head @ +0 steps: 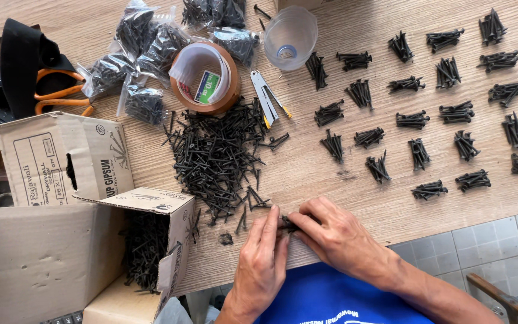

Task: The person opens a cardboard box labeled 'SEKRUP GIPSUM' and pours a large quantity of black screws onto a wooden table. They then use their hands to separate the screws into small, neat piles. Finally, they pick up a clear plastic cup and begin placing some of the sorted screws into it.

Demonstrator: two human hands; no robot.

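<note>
With your left hand (263, 255) and right hand (337, 235) both pinched shut on a small bundle of black screws (287, 224) at the table's near edge (355, 210), a loosened grip could drop some off the edge.
</note>
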